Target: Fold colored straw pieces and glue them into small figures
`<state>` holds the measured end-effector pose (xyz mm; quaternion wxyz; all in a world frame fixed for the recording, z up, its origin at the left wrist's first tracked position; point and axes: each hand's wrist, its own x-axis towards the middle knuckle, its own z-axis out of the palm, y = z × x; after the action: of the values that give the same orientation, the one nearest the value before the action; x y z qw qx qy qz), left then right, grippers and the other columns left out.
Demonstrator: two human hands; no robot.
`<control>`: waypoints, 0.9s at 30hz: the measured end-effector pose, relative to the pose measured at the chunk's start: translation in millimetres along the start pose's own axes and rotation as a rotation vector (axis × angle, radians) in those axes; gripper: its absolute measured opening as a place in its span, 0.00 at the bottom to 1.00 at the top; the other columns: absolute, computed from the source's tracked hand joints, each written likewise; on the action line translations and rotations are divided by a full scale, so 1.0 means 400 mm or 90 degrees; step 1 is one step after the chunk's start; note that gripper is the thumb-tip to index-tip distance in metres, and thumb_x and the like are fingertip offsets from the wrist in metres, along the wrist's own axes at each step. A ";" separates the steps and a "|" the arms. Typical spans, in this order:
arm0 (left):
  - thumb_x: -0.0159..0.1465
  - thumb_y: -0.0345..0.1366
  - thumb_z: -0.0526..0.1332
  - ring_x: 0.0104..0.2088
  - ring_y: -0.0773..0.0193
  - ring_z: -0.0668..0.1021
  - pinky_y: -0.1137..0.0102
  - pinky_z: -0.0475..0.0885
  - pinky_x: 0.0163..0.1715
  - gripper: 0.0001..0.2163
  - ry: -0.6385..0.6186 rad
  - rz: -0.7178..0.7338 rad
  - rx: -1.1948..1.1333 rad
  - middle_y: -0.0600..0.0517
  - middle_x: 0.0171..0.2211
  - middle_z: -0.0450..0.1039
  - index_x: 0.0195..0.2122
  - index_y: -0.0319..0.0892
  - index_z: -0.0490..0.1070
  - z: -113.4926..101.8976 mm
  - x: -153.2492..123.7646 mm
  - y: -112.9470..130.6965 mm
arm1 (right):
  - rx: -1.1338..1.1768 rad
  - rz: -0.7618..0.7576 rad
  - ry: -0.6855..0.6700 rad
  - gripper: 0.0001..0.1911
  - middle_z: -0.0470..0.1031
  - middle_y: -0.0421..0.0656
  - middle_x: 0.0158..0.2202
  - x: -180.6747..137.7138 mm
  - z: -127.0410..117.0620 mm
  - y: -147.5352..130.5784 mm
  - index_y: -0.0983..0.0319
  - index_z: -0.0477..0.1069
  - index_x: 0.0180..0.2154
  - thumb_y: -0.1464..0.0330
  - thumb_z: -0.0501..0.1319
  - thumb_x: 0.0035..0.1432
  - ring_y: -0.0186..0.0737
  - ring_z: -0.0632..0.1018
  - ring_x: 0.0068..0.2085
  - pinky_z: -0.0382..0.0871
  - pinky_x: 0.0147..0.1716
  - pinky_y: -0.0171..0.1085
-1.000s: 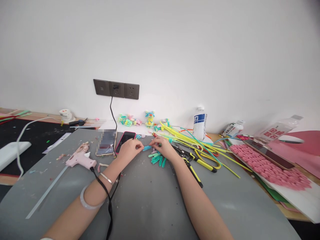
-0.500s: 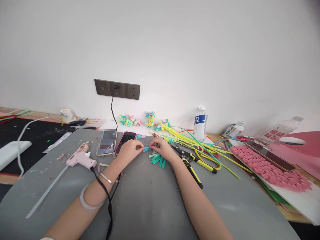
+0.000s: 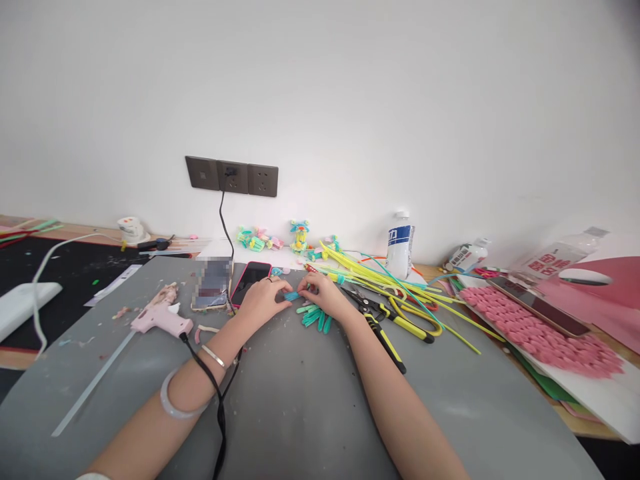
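Note:
A short piece of blue pipe cleaner (image 3: pixel 291 296) lies between the fingertips of both hands, low over the grey table mat. My left hand (image 3: pixel 265 298) has its thumb and index finger around the left end. From the other side, my right hand (image 3: pixel 324 292) pinches the right end; its fingertips partly hide the piece. Just below my right hand is a small pile of short teal pipe cleaner pieces (image 3: pixel 317 317). Close by on the left, a phone with a pink edge (image 3: pixel 251 279) sits behind my left hand.
Yellow-handled pliers (image 3: pixel 383 337) and long yellow pipe cleaners (image 3: pixel 385 279) lie right of my hands. A pink glue gun (image 3: pixel 163 319) rests left, its black cord (image 3: pixel 220 413) passing by my left forearm. Small pipe cleaner figures (image 3: pixel 300 237) and a bottle (image 3: pixel 400 245) stand by the wall.
My left thumb and index finger have parted from a closed pinch and now sit around the blue piece. My right hand has barely moved. The view has shifted slightly.

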<state>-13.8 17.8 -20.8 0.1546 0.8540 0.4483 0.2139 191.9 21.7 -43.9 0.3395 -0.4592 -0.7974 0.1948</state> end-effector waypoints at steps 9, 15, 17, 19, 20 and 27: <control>0.60 0.28 0.62 0.39 0.58 0.77 0.69 0.69 0.36 0.08 -0.001 -0.001 -0.003 0.52 0.37 0.77 0.38 0.46 0.76 0.005 0.004 -0.009 | -0.002 -0.004 0.001 0.05 0.75 0.41 0.31 -0.001 0.003 -0.001 0.61 0.74 0.31 0.77 0.63 0.55 0.37 0.72 0.32 0.65 0.34 0.36; 0.61 0.36 0.64 0.39 0.57 0.77 0.67 0.69 0.39 0.06 0.021 0.015 -0.025 0.51 0.37 0.77 0.38 0.45 0.77 0.014 0.005 -0.017 | -0.003 -0.004 0.002 0.05 0.75 0.41 0.30 0.001 0.006 0.002 0.61 0.74 0.30 0.76 0.64 0.55 0.38 0.72 0.33 0.65 0.34 0.36; 0.61 0.37 0.64 0.39 0.57 0.77 0.67 0.69 0.40 0.05 0.028 0.019 -0.032 0.51 0.36 0.78 0.37 0.45 0.77 0.016 0.007 -0.018 | -0.001 -0.006 0.002 0.05 0.75 0.41 0.30 0.001 0.008 0.003 0.61 0.74 0.30 0.76 0.64 0.55 0.38 0.72 0.33 0.65 0.34 0.36; 0.62 0.35 0.62 0.38 0.58 0.78 0.68 0.69 0.40 0.04 0.028 0.020 -0.038 0.51 0.36 0.78 0.36 0.45 0.77 0.017 0.009 -0.019 | 0.001 -0.008 0.002 0.05 0.74 0.40 0.29 0.001 0.009 0.003 0.61 0.74 0.30 0.76 0.64 0.55 0.37 0.73 0.33 0.65 0.34 0.35; 0.62 0.33 0.62 0.38 0.58 0.78 0.68 0.69 0.39 0.04 0.026 0.019 -0.040 0.51 0.36 0.78 0.35 0.45 0.77 0.018 0.011 -0.019 | 0.001 -0.008 0.002 0.05 0.74 0.40 0.29 0.001 0.009 0.002 0.61 0.74 0.30 0.76 0.64 0.55 0.37 0.73 0.32 0.65 0.34 0.35; 0.61 0.29 0.61 0.32 0.60 0.78 0.69 0.68 0.34 0.06 0.026 0.019 -0.062 0.52 0.31 0.79 0.31 0.44 0.77 0.016 0.012 -0.017 | 0.000 -0.006 -0.006 0.06 0.75 0.40 0.29 0.003 0.008 -0.003 0.62 0.75 0.29 0.78 0.63 0.54 0.36 0.72 0.31 0.65 0.33 0.34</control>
<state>-13.0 25.0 -28.5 0.1839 0.8475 0.4276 0.2550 188.3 22.1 -45.1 0.3366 -0.4546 -0.8012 0.1952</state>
